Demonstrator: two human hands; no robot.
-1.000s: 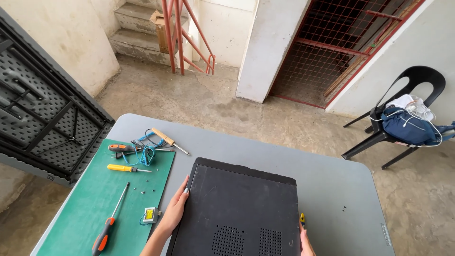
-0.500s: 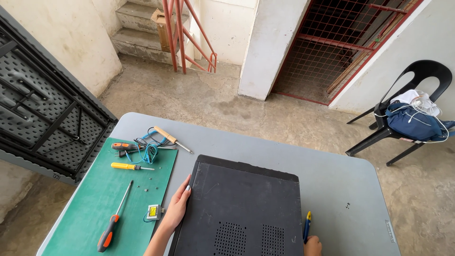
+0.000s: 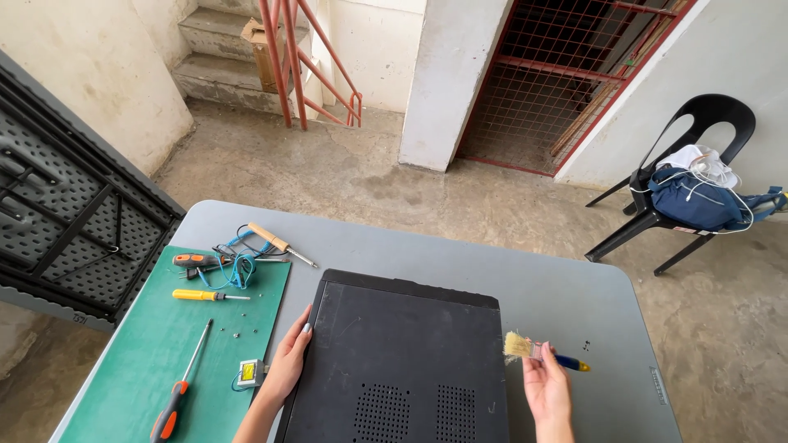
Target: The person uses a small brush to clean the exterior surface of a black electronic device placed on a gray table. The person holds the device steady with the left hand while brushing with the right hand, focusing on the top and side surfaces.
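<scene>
At lower right, the right hand (image 3: 548, 392) pinches a blue-handled bristle brush (image 3: 542, 351) (keep strokes light); the open left hand (image 3: 289, 363) steadies the flat black metal computer case (image 3: 402, 361).

A grey rounded-corner plastic counter (image 3: 574, 287) is standing on the concrete floor (image 3: 345, 180). Lying directly on it are a green rectangular cutting mat (image 3: 139, 361) along its left side and a large flat black metal computer case (image 3: 402, 361) at the middle, just beside the mat.
</scene>
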